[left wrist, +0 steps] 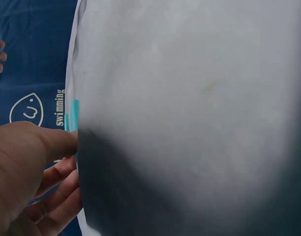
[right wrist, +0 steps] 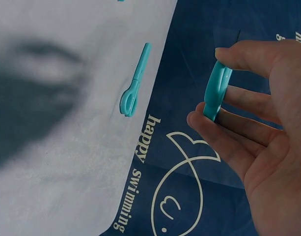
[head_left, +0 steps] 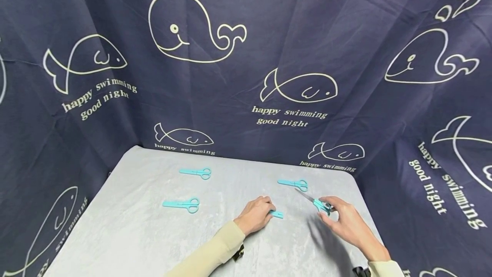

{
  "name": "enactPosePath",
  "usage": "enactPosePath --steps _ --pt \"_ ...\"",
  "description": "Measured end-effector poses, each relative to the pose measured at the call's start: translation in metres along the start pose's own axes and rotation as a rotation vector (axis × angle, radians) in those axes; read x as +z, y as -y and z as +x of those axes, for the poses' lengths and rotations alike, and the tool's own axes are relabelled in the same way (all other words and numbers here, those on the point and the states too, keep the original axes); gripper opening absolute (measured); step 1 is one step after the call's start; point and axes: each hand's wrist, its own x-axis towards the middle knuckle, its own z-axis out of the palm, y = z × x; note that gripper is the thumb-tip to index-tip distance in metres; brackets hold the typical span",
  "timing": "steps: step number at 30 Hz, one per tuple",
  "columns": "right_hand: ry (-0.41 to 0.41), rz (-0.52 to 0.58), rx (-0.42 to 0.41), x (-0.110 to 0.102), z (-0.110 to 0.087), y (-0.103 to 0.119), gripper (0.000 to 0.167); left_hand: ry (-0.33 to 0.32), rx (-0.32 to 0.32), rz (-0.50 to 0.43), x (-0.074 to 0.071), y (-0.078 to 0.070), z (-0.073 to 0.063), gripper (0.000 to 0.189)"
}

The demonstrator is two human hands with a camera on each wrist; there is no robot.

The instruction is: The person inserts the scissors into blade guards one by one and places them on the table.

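Observation:
My left hand [head_left: 255, 216] grips a turquoise scissors sheath [head_left: 277, 214] at the table surface, its slotted end poking out to the right. In the left wrist view the thumb and fingers pinch that sheath, and most of it is hidden behind them. Raised over the right part of the table, my right hand [head_left: 347, 225] holds turquoise-handled scissors [head_left: 321, 205] by the finger loops. Their bare metal blades point up and left, toward another sheathed pair of scissors [head_left: 294, 184] lying behind. In the right wrist view the handles [right wrist: 218, 93] are between thumb and fingers.
Two more turquoise scissors in sheaths lie on the left half of the table: one pair [head_left: 196, 172] farther back, another pair [head_left: 181, 204] nearer. A grey-white cloth covers the table [head_left: 127, 208]. Dark blue curtains [head_left: 238, 89] with whale and fish prints enclose its back and sides.

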Motion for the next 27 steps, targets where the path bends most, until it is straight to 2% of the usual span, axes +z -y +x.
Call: enactPosePath --steps 16,23,27 --pt "-0.007 0.032 -0.019 0.002 0.006 0.01 0.039 -0.012 0.054 0.053 -0.008 0.004 -0.01 0.011" --pt "-0.005 0.038 -0.024 0.003 0.007 0.015 0.039 -0.039 0.059 0.035 -0.019 0.005 -0.021 0.015" --pt "0.001 0.041 -0.025 0.003 0.011 0.018 0.038 -0.083 0.064 0.014 -0.025 0.011 -0.032 0.019"
